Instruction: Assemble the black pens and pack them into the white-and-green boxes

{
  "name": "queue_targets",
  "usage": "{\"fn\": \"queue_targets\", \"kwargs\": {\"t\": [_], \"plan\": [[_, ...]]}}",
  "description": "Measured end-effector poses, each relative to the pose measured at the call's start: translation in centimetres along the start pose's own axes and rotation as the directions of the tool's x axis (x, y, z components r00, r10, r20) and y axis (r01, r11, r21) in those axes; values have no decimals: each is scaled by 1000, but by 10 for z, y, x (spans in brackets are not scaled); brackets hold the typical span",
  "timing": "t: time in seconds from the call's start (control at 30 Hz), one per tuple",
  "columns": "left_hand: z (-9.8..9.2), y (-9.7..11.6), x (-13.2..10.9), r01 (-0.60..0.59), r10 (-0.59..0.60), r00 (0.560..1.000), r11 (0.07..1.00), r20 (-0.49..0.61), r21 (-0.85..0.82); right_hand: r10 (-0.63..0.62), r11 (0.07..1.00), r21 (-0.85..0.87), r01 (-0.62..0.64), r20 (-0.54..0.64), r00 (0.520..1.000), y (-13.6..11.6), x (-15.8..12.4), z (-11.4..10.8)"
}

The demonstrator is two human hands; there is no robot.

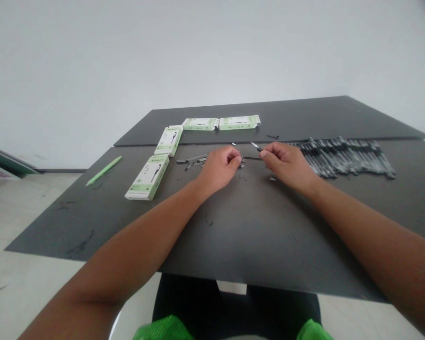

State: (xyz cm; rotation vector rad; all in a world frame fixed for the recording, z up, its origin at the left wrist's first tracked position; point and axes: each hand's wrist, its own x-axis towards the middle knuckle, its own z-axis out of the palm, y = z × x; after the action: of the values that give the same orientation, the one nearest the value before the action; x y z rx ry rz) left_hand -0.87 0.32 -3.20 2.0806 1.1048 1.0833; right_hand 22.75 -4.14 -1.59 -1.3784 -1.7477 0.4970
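My left hand [222, 165] is closed in a pinch over the dark table [233, 222], with a small metal tip showing above its fingers. My right hand [286, 163] is closed on a slim black craft knife [257, 147] whose silver blade points up and left. A thin dark rod [251, 158] lies between the two hands. Several loose small metal parts [193, 160] lie just left of my left hand.
Several green-and-white boxes lie at the left and back: one [148, 177] nearest, one [169, 140] behind it, two [219, 123] in a row. A green pen [104, 170] lies at the left edge. A long row of black knives [343, 156] fills the right.
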Motion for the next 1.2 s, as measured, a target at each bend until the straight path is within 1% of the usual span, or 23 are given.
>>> {"fn": "queue_targets", "kwargs": {"t": [0.1,0.2,0.37,0.53,0.73,0.87,0.93,0.97,1.0,1.07,1.1,1.13,1.2], "plan": [[-9,-9,8,33,-25,993,997,-112,70,7,1000,8,-7,-1,1000,-1,0,-1],[-23,-21,19,66,-38,986,983,-161,170,21,1000,13,-21,-1,1000,-1,-1,-1],[-40,-33,29,134,-100,979,972,-179,192,15,1000,14,-15,1,1000,1,-1,-2],[-48,-34,32,159,-129,980,966,-150,205,8,1000,26,-7,-9,1000,3,-1,-2],[-52,-33,33,137,-131,990,961,-44,238,26,998,53,-25,-13,1000,5,-1,-2],[-54,-30,31,107,-110,994,964,-3,244,41,998,52,-40,-11,999,4,-2,-2],[-56,-26,29,70,-91,993,970,79,232,37,998,49,-37,-10,999,4,-2,-1],[-57,-24,29,46,-81,985,974,150,223,34,998,49,-34,-8,999,4,-2,-1],[-59,-21,28,21,-73,968,977,239,212,31,998,50,-31,-7,999,3,-2,-1],[-60,-17,26,-29,-54,915,979,400,200,27,998,50,-27,0,1000,3,-3,-1],[-61,-16,26,-58,-42,891,977,451,206,26,999,46,-26,2,1000,3,-3,-1],[-61,-16,25,-88,-28,877,972,479,219,26,999,41,-27,3,1000,3,-3,-1],[-60,-17,25,-148,2,869,955,495,256,25,999,30,-26,5,1000,3,-3,-1]]}}
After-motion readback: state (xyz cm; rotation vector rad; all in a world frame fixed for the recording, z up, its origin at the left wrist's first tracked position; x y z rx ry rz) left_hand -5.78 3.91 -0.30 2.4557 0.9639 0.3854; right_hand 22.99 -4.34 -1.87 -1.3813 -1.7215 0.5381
